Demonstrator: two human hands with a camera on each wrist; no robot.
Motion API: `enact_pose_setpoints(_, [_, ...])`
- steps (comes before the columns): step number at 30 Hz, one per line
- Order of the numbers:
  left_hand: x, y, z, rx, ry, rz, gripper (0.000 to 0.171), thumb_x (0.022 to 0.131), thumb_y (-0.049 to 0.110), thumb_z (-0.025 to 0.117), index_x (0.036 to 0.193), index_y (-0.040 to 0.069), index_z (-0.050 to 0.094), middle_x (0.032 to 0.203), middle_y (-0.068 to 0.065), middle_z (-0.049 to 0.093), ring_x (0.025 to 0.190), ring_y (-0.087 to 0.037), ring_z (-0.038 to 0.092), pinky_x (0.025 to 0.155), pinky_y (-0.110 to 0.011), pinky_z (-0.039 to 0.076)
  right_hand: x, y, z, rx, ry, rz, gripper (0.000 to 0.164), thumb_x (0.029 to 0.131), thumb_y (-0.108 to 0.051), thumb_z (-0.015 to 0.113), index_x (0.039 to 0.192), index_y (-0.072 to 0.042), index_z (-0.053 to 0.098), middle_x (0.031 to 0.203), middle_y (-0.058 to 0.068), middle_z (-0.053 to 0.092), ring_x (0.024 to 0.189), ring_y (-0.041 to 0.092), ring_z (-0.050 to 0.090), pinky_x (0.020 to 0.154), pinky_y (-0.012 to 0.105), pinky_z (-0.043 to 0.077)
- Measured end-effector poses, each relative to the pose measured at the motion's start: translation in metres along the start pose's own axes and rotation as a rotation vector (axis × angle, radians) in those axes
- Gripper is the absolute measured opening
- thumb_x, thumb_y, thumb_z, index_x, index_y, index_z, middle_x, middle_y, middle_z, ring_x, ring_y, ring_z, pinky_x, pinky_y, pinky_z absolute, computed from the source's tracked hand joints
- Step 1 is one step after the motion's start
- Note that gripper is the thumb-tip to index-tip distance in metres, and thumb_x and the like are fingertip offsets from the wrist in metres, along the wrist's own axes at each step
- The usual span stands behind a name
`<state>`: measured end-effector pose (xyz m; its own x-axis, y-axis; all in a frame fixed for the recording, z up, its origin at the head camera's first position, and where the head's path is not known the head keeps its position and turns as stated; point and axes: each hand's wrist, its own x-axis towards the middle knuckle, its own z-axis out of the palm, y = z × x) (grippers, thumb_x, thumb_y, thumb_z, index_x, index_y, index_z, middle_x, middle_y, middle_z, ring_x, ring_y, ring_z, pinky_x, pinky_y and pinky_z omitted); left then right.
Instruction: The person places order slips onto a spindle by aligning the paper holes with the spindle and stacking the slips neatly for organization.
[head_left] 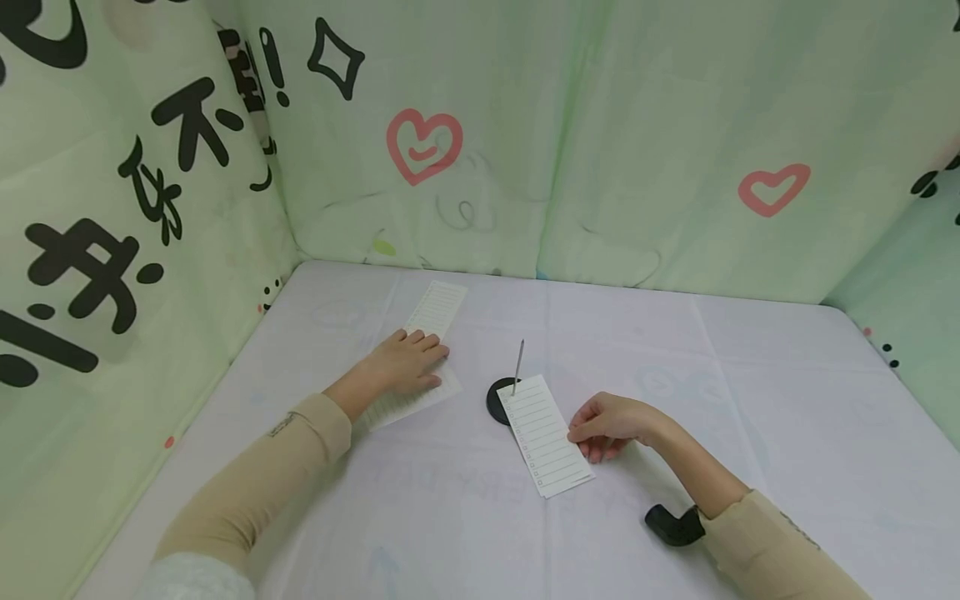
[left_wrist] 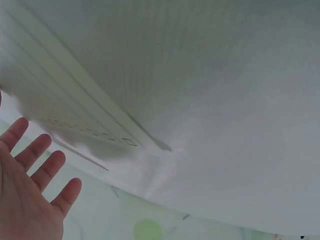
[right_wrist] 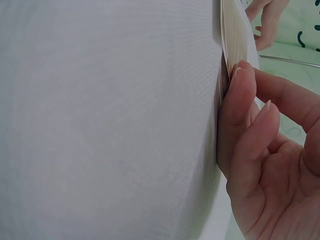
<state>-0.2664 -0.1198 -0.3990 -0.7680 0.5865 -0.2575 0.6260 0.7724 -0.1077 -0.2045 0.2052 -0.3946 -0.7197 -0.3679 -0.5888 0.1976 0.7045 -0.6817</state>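
Observation:
A thin metal spike [head_left: 520, 362] rises from a round black base [head_left: 496, 402] near the middle of the table. Lined paper slips with small checkboxes [head_left: 543, 437] are stuck on it near their top edge and reach toward the front. My right hand [head_left: 611, 427] pinches their right edge between thumb and fingers; in the right wrist view, the layered slip edges [right_wrist: 234, 35] meet the fingertips. To the left, my left hand [head_left: 405, 364], fingers spread, is over other lined slips [head_left: 437, 307]. One pale sheet [head_left: 408, 406] shows below that palm. The left wrist view also shows the fingers apart.
A white cloth covers the table [head_left: 450, 533]. Pale green curtains [head_left: 637, 100] with printed hearts and black characters stand behind and at both sides. Beside the right sleeve is a curved black piece [head_left: 670, 527].

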Motion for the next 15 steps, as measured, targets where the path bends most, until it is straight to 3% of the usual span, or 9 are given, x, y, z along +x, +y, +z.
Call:
enact_pose_setpoints(5, [0.0025, 0.0002, 0.0030, -0.003, -0.036, -0.024, 0.056, 0.096, 0.045, 0.038, 0.141, 0.013, 0.030, 0.140, -0.007, 0.033, 0.129, -0.027, 0.030, 0.103, -0.047, 0.025, -0.0004, 0.0000, 0.0003, 0.003, -0.004, 0.000, 0.014, 0.084, -0.015, 0.064, 0.076, -0.004, 0.063, 0.058, 0.000, 0.058, 0.046, 0.007, 0.051, 0.043, 0.017, 0.038])
enact_pose_setpoints(15, [0.0057, -0.0014, 0.0061, 0.081, -0.003, 0.010, 0.056, 0.095, 0.047, 0.037, 0.138, 0.012, 0.032, 0.136, -0.007, 0.034, 0.124, -0.026, 0.033, 0.099, -0.044, 0.028, -0.0006, -0.0008, 0.0009, -0.004, 0.007, 0.007, 0.013, 0.084, -0.014, 0.063, 0.075, -0.004, 0.062, 0.058, 0.001, 0.058, 0.046, 0.007, 0.051, 0.043, 0.017, 0.039])
